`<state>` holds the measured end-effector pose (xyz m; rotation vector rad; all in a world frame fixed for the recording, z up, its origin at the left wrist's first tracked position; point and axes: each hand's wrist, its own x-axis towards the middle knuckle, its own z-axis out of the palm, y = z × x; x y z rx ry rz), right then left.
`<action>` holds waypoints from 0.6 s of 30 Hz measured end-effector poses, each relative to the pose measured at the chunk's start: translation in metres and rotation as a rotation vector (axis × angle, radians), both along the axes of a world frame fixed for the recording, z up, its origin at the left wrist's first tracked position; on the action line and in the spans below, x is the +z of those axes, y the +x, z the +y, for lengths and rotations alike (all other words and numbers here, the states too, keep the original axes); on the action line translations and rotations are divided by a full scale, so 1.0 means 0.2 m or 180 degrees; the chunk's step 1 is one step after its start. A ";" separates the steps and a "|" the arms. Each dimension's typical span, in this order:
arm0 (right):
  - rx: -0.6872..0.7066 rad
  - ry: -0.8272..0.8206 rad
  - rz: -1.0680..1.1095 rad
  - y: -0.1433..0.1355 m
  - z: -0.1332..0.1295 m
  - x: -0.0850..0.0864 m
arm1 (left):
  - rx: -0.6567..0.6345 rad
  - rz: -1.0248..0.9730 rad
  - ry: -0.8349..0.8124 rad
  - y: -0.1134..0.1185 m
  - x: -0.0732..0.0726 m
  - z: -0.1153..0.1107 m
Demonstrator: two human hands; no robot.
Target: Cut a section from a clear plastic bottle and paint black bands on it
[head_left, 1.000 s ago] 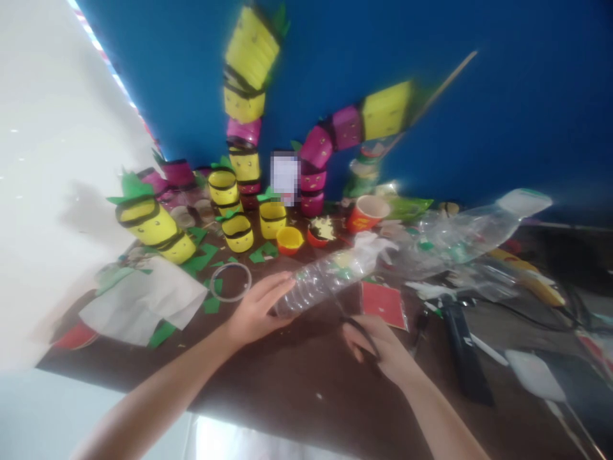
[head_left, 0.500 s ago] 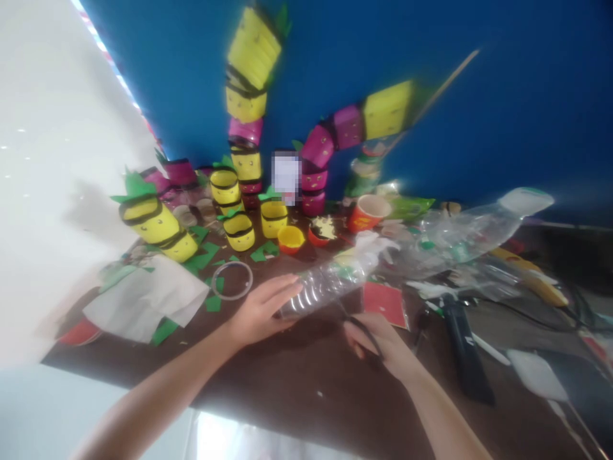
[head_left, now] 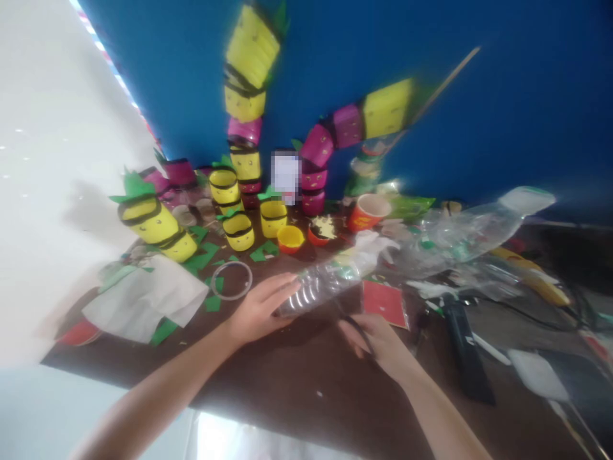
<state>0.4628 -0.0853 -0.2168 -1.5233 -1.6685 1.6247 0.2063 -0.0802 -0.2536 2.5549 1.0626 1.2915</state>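
Note:
My left hand [head_left: 261, 311] is wrapped round one end of a clear ribbed plastic bottle [head_left: 320, 289], which lies on its side over the brown table [head_left: 287, 390]. My right hand [head_left: 383, 348] grips black-handled scissors [head_left: 360, 332] just below the bottle's near side. The blades are blurred and point up towards the bottle; whether they touch it I cannot tell. A red square sheet [head_left: 384, 303] lies beyond my right hand. To the left of the bottle is a clear plastic ring [head_left: 232, 281].
Yellow cups with faces and green leaves [head_left: 238, 231] stand at the back left. An orange paper cup [head_left: 368, 213] is behind the bottle. More clear bottles [head_left: 469, 233], a black tool [head_left: 467, 351] and a yellow-handled tool [head_left: 534, 278] lie on the right. White paper [head_left: 148, 297] covers the left side.
My right hand and the scissors have shifted slightly left, closer to my left hand. The bottle and my left hand look almost unmoved.

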 end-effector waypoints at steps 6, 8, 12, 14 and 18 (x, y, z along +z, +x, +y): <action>-0.0052 0.0069 -0.0023 0.00 -0.01 0.00 | -0.0025 0.0113 0.0085 -0.01 0.00 0.01; -0.0042 0.0106 -0.0050 0.00 -0.01 0.01 | -0.0080 0.0130 0.0065 -0.02 0.00 0.01; 0.0002 0.0219 -0.0140 -0.01 -0.01 0.00 | -0.0220 -0.0224 -0.0337 -0.01 0.02 0.02; 0.0056 0.0288 -0.0171 -0.01 -0.01 -0.01 | -0.0198 -0.0683 -0.0834 0.00 0.03 0.02; 0.0041 0.0213 -0.0029 -0.01 -0.02 -0.01 | -0.0138 -0.1517 -0.1888 0.02 0.02 0.01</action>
